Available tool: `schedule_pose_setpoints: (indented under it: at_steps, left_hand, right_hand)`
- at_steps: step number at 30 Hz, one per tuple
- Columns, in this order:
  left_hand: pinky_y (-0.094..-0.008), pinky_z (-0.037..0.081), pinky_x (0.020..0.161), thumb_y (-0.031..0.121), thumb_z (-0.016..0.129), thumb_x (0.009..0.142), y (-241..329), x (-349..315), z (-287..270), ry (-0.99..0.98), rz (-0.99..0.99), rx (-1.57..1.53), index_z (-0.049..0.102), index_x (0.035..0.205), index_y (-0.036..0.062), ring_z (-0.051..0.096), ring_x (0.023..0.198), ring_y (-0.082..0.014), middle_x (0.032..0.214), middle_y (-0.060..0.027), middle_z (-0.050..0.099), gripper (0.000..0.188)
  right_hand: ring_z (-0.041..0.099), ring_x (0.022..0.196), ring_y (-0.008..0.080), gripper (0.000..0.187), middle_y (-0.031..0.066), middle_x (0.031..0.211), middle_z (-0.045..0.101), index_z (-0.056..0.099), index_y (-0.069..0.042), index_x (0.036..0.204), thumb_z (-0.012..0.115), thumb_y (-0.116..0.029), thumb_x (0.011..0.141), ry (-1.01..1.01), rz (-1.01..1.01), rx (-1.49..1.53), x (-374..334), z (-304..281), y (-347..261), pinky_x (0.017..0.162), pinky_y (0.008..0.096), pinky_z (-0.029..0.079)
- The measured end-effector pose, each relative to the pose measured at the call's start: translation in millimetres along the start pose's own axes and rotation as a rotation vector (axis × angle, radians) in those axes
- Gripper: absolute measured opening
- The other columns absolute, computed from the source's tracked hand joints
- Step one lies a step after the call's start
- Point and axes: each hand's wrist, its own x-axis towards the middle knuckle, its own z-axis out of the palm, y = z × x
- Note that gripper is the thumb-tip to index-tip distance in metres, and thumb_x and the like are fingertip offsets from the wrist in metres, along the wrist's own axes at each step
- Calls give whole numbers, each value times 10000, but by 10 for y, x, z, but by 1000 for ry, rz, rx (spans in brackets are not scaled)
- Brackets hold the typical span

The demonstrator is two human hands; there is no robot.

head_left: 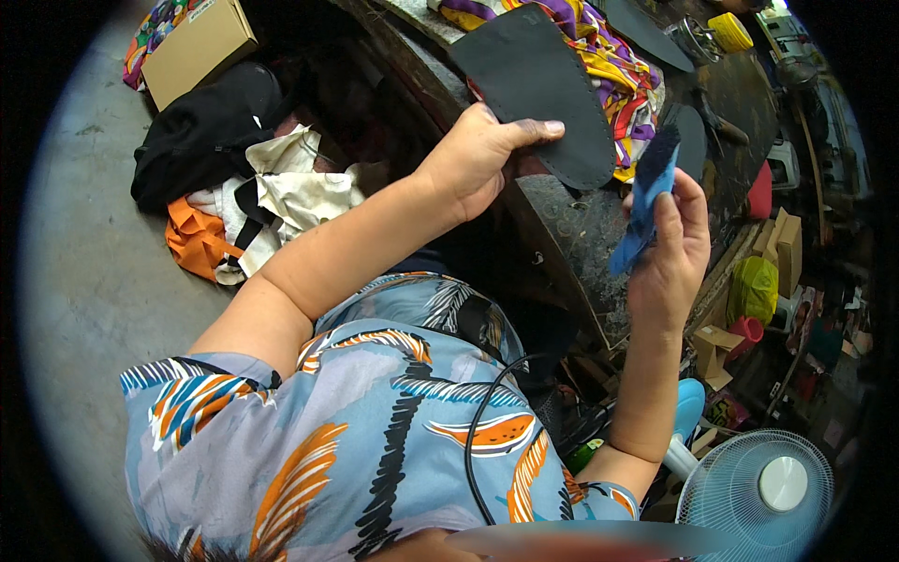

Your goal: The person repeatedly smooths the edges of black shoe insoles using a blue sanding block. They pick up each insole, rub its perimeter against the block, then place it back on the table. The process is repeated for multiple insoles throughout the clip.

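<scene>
My left hand (473,164) grips the near edge of a black flat panel (538,89), its thumb pressed on top and the fingers underneath. The panel looks like leather or rubber, has rounded corners and carries a row of small holes or stitches along its edge. It is raised above the workbench (585,239). To the right, my right hand (676,229) pinches a folded blue cloth (646,211) between thumb and fingers. The cloth's upper end is darkened almost to black. Cloth and panel are apart.
A purple, yellow and white patterned fabric (623,80) lies behind the panel. Further right are a hammer-like tool (726,126) and a yellow-lidded container (729,33). Bags and cloths (211,140) lie at left, with a cardboard box (197,51). A fan (754,492) stands lower right.
</scene>
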Motion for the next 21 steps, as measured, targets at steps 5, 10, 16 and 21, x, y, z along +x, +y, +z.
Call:
schedule_pose_setpoints:
  at_steps: [5, 10, 16, 21]
  left_hand:
    - [-273, 548, 729, 87, 701, 820, -150, -193, 117, -39, -16, 76, 601, 1080, 39, 658, 867, -136, 976, -42, 678, 282]
    - [-283, 546, 696, 137, 730, 802, 37, -244, 70, -2, 60, 218, 575, 1119, 46, 640, 867, -137, 985, -46, 651, 366]
    - [-291, 525, 832, 115, 721, 790, 569, -65, -269, -128, 73, 578, 512, 1229, -90, 651, 890, -159, 1014, -135, 655, 528]
    - [-239, 517, 789, 102, 738, 761, 587, -51, -423, -33, 137, 696, 454, 1276, -125, 648, 832, -142, 955, -138, 654, 631]
  right_hand:
    - [543, 900, 65, 188, 26, 991, 583, 559, -5, 1108, 570, -94, 943, -20, 47, 133, 11, 65, 152, 824, 210, 444]
    - [535, 863, 58, 156, 15, 958, 587, 584, -3, 1060, 586, -96, 935, 59, -2, -7, 81, 31, 215, 803, 205, 442]
    - [515, 810, 45, 126, -4, 891, 582, 603, 3, 1017, 594, -84, 927, -8, -92, -231, 28, -34, 242, 736, 188, 426]
    - [537, 772, 59, 117, 0, 875, 609, 638, -14, 997, 621, -67, 895, 76, -196, -612, 57, -390, -32, 680, 209, 442]
